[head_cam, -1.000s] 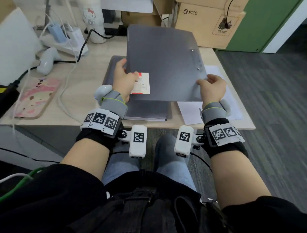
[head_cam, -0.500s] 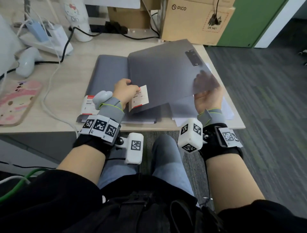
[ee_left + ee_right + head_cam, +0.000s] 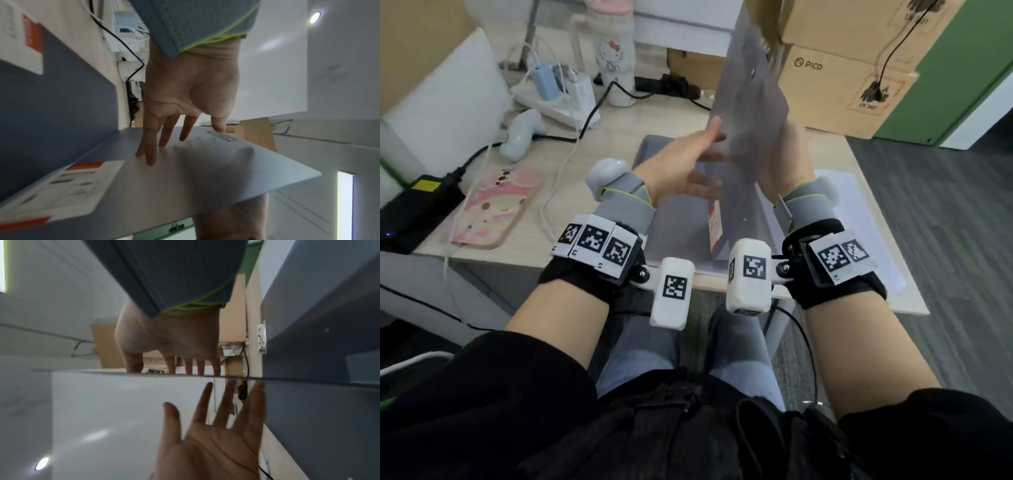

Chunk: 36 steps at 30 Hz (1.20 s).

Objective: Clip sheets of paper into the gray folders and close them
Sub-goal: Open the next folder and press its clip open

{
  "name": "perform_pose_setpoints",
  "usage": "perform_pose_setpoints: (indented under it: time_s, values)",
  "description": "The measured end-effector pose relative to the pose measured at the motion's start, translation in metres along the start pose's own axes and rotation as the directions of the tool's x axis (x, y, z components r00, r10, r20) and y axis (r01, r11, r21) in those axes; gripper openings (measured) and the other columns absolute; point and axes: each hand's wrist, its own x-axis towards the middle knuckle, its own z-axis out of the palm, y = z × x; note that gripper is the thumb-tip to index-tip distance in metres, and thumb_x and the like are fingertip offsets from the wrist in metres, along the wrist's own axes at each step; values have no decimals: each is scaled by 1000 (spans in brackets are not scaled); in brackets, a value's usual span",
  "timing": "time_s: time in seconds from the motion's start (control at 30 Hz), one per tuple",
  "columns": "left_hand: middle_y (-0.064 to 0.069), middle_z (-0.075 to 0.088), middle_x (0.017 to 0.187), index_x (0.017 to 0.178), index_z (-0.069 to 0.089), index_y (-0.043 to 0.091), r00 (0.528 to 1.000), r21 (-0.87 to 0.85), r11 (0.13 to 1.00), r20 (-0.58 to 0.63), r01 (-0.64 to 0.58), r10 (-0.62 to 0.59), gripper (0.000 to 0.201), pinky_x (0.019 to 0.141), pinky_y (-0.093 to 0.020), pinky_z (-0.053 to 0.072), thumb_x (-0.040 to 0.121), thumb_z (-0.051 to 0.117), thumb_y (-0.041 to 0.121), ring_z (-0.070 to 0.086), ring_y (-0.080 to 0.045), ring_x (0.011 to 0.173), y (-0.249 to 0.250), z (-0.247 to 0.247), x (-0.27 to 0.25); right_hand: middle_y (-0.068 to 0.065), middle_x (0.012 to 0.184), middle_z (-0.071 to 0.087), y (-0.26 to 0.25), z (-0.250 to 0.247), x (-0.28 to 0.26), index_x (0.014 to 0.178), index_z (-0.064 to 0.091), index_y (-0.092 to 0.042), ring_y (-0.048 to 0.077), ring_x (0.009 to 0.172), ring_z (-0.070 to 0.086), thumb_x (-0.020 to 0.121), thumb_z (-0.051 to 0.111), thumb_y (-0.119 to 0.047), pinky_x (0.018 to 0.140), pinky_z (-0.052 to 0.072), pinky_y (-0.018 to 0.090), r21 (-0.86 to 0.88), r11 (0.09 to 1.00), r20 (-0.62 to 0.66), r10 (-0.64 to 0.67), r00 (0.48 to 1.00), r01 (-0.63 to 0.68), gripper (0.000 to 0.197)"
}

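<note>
A gray folder [image 3: 750,113] stands nearly on edge above the tabletop [image 3: 619,137], its panel rising between the two hands toward the cardboard boxes [image 3: 835,89] at the back. The left hand [image 3: 681,171] is spread, fingers straight, and its fingertips [image 3: 151,160] press flat against the near face of the folder; a white label with an orange band [image 3: 68,183] sits on that same face, lower down. The right hand [image 3: 787,161] is on the far side of the panel — in the right wrist view its straight fingers [image 3: 216,368] run down behind the folder's edge and their tips are hidden, so the hand seems to press flat on the sheet rather than pinch it. A metal clip strip with rivets [image 3: 220,136] shows near the folder's upper end. Under the raised folder more gray folders [image 3: 678,219] lie flat on the tabletop, and loose white paper [image 3: 859,219] lies just beside them on the right, under the right wrist. To the left lie a pink phone case [image 3: 493,209], a black power brick [image 3: 417,205], white cables and a power strip [image 3: 561,96].
</note>
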Motion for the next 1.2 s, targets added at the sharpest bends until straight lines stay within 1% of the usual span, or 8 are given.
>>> perform_pose_setpoints:
  time_s: [0.1, 0.3, 0.43, 0.57, 0.67, 0.9, 1.1, 1.2]
  values:
    - [-6, 60, 126, 132, 50, 23, 996, -68, 994, -12, -86, 86, 62, 71, -38, 58, 91, 25, 62, 68, -32, 88, 19, -23, -14, -1, 133, 55, -6, 36, 2, 130, 53, -25, 25, 134, 45, 74, 62, -51, 95, 38, 46, -98, 995, 131, 37, 991, -24, 62]
    - [-3, 65, 95, 101, 63, 18, 972, -182, 966, -182, -182, 149, 34, 60, -27, 52, 80, 51, 42, 66, -19, 73, 9, -89, -39, -2, 115, 60, 11, 90, 12, 130, 52, -10, -6, 88, 56, 86, 63, -21, 64, 43, 7, -212, 977, 282, 89, 955, -29, 46]
    - [-16, 57, 104, 99, 62, 13, 937, -231, 946, -317, -225, 146, 41, 74, -36, 44, 60, 48, 14, 52, -30, 94, -17, -126, -47, -7, 92, 61, 30, 106, 20, 109, 62, -17, -2, 77, 52, 85, 67, -23, 65, 37, 14, -358, 930, 217, 170, 961, -84, 25]
    - [-12, 66, 97, 107, 59, 11, 946, -252, 961, -323, -117, 31, 49, 56, -37, 59, 76, 26, -8, 70, -31, 74, -54, -149, -57, -4, 97, 59, 53, 116, 24, 107, 63, -20, 13, 89, 50, 84, 67, -26, 72, 42, 27, -417, 888, 198, 296, 934, -193, 24]
    - [-7, 67, 94, 101, 58, 15, 928, -221, 974, -354, 39, -118, 33, 70, -36, 55, 81, 34, 3, 64, -26, 75, -78, -165, -51, -1, 107, 59, 70, 122, 26, 107, 62, -19, 18, 96, 53, 86, 65, -25, 78, 46, 30, -438, 864, 214, 368, 905, -247, 22]
    - [9, 63, 49, 74, 57, 16, 859, -132, 968, -446, 215, -251, 25, 39, -15, 40, 93, 43, 7, 51, -3, 40, -104, -175, -34, -1, 90, 59, 101, 125, 38, 102, 58, -14, 14, 78, 59, 88, 62, -18, 64, 48, 23, -411, 837, 141, 449, 882, -361, 15]
    - [-4, 62, 86, 86, 63, 15, 793, -132, 961, -543, 244, -276, 15, 41, -12, 41, 87, 53, 5, 53, -7, 52, -117, -177, -22, -2, 76, 57, 118, 120, 47, 103, 58, -15, 9, 60, 53, 89, 60, -13, 48, 51, 11, -460, 806, 100, 463, 881, -372, 14]
    - [2, 68, 71, 78, 59, 19, 820, -163, 949, -477, 271, -316, 14, 41, -14, 43, 91, 54, 17, 58, -8, 53, -110, -177, -22, -2, 77, 55, 117, 118, 51, 101, 58, -15, 11, 59, 54, 89, 61, -15, 47, 51, 12, -503, 783, 115, 480, 870, -366, 13]
